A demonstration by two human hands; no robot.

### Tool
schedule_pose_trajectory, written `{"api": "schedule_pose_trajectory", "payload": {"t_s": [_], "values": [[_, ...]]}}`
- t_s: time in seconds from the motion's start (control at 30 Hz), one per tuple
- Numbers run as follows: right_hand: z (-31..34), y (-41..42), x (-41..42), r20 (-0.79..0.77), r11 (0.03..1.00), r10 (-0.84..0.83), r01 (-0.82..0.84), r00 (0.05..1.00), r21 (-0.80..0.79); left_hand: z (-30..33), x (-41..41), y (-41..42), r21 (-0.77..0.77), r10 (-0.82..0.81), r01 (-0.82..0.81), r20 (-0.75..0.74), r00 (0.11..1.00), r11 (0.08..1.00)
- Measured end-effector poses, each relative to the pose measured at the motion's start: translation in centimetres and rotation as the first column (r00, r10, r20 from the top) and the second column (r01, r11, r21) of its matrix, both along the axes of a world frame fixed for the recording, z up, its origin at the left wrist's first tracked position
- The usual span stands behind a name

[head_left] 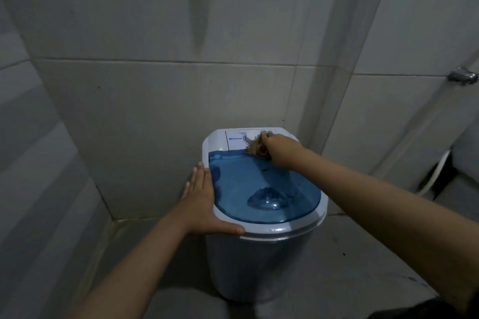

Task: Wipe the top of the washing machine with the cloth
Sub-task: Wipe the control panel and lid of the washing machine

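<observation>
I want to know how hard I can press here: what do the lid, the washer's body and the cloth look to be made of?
Lid: see-through blue plastic, glossy; the drum bottom shows through it. Washing machine body: white moulded plastic, smooth, with a sheen along the rim. Cloth: tan, frayed, stringy fabric, bunched in the right hand; the fibre itself cannot be told.

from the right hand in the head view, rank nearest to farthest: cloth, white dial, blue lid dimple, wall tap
1. cloth, bunched in the right hand
2. white dial, just left of it on the control panel
3. blue lid dimple, toward the machine's front
4. wall tap, far right
</observation>
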State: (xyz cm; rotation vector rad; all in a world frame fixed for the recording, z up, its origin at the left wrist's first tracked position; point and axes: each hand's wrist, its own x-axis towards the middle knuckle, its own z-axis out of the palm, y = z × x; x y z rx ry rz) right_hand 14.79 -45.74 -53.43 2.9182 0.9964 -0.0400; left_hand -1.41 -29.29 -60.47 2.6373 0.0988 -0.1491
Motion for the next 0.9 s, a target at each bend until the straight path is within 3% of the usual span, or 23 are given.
{"api": "schedule_pose_trajectory", "payload": {"t_s": [0.6,0.7,0.77,0.83,0.9], "values": [[-0.1,-6.7,-6.6,-0.138,0.968,0.248,-0.251,0.959,-0.005,0.2,-0.2,-0.2,0.006,0.003,-0.003,-0.005,1.0,1.0],[2.2,-6.5,-5.7,-0.229,0.979,0.201,-0.2,0.953,0.027,0.4,-0.2,-0.3,0.003,0.004,-0.004,-0.003,1.0,1.0],[3.0,-6.2,-4.1,-0.243,0.986,0.134,-0.103,0.961,0.134,0.4,-0.2,-0.4,0.0,0.005,-0.005,-0.008,1.0,1.0],[2.7,-5.6,-2.4,-0.141,0.966,0.084,-0.046,0.986,0.253,0.4,-0.2,-0.3,0.001,0.004,-0.004,-0.003,1.0,1.0],[1.5,-5.1,-0.9,-0.06,0.967,0.056,-0.039,0.997,0.25,0.3,-0.1,-0.2,0.0,0.001,-0.001,0.002,1.0,1.0]]}}
